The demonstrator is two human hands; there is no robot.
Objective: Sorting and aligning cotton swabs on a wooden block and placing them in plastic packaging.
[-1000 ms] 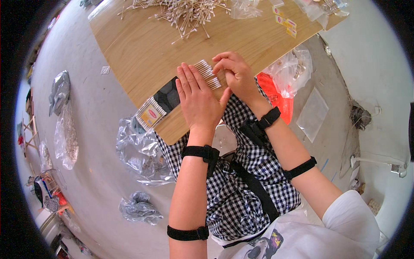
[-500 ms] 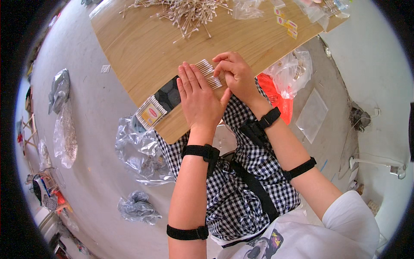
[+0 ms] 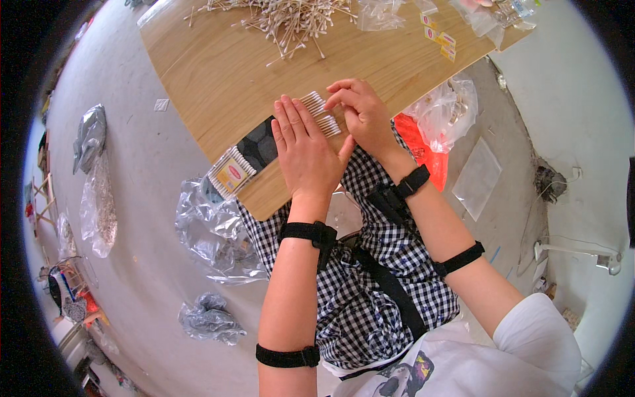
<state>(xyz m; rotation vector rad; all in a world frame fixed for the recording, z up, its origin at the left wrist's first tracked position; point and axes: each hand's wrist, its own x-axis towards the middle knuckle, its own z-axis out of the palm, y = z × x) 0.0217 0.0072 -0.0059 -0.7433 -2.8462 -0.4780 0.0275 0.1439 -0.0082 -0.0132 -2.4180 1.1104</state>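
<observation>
My left hand [image 3: 303,149] lies flat, palm down, with its fingers stretched over a neat row of cotton swabs [image 3: 323,118]. Part of that row is hidden beneath it. At the row's right end is my right hand [image 3: 364,116], its fingers bent and apart, the index fingertip at the swabs; I make out nothing held in it. A dark grey pad with a hexagon pattern [image 3: 259,145] shows to the left of my left hand. Beside the pad, at the table's edge, sits a small pack of cotton swabs [image 3: 231,173] with a yellow and white label.
A loose heap of cotton swabs [image 3: 291,20] lies at the far side of the wooden table [image 3: 218,86]. Small clear bags [image 3: 381,16] and yellow-white label cards [image 3: 440,36] are to its right. Plastic bags [image 3: 215,228] lie on the floor, and a red bag [image 3: 426,155] is at the right.
My right index finger has shifted slightly along the swabs' right end. My left hand stays in place.
</observation>
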